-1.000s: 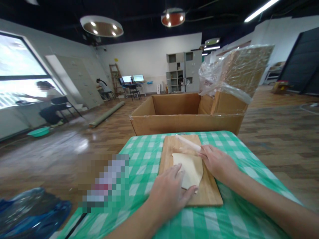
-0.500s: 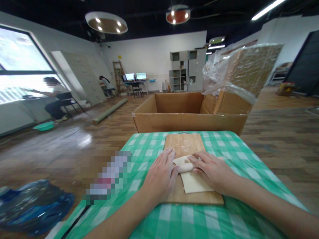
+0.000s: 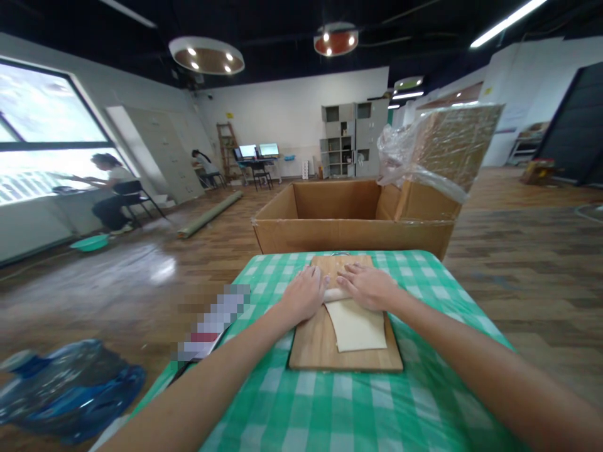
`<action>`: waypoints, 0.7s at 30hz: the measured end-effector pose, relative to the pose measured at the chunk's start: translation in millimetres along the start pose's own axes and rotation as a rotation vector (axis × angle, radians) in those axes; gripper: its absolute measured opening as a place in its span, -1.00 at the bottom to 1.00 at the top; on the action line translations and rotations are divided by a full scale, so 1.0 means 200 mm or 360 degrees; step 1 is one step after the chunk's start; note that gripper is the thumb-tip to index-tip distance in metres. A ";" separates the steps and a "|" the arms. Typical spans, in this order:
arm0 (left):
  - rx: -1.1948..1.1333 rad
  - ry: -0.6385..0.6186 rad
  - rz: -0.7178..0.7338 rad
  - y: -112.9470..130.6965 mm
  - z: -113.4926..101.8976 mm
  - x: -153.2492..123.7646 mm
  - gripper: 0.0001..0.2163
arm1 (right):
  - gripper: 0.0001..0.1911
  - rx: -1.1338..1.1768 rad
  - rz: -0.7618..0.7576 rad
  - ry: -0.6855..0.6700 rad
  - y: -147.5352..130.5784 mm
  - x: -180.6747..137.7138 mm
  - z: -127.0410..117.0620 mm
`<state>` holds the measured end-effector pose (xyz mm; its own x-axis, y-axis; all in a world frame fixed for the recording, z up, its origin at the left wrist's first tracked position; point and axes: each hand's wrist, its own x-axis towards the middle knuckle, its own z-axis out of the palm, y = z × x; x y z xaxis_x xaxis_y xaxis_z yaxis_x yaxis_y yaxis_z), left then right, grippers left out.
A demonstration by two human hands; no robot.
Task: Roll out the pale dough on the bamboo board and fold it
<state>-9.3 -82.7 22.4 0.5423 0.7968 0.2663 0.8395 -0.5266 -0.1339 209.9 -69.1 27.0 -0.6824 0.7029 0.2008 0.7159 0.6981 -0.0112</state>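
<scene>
A pale rolling pin (image 3: 336,295) lies across a sheet of dough (image 3: 360,326) on a wooden cutting board (image 3: 311,348). My left hand (image 3: 306,292) covers the pin's left end, its fingers pointing away from me. Over the right end rests my right hand (image 3: 367,285), fingers stretched forward and slightly bent. Both ends of the pin are hidden under the hands. The dough spreads from the pin toward the board's near side, flat and roughly four-sided, and the right hand partly covers its far right corner.
A green checked cloth (image 3: 330,408) covers the table. Beyond it stands a large cardboard box (image 3: 348,233). A blurred-out flat item (image 3: 214,323) lies at the table's left edge. On the floor at left is a big blue water bottle (image 3: 70,389). Two people sit farther back.
Both hands and the rolling pin have moved away from me toward the board's far end. More of the dough's near part now shows. The board also sits slightly turned.
</scene>
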 end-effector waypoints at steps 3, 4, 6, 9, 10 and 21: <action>-0.0069 0.0112 -0.0064 0.08 0.00 -0.10 -0.59 | -0.41 0.0078 0.0177 0.0098 -0.09 -0.12 0.02; -0.0076 0.0130 -0.0134 0.11 0.00 -0.16 -0.55 | -0.36 0.0098 0.0246 0.0129 -0.13 -0.19 0.02; -0.0086 0.0131 -0.0186 0.19 -0.02 -0.27 -0.45 | -0.27 0.0108 0.0230 0.0174 -0.21 -0.33 0.02; -0.0075 0.0155 -0.0157 0.28 -0.05 -0.40 -0.33 | -0.19 0.0107 0.0126 0.0232 -0.31 -0.50 0.01; -0.0072 0.0156 -0.0155 0.30 -0.06 -0.41 -0.31 | -0.19 0.0109 0.0106 0.0229 -0.32 -0.53 0.00; -0.0156 0.0077 -0.0267 0.09 0.02 0.06 -0.53 | -0.39 0.0143 0.0175 0.0026 0.03 -0.07 0.02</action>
<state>11.8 -81.7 19.4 0.3906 0.8621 0.3229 0.9095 -0.4155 0.0090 222.7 -74.3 19.8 -0.5976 0.7740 0.2093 0.7694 0.6270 -0.1218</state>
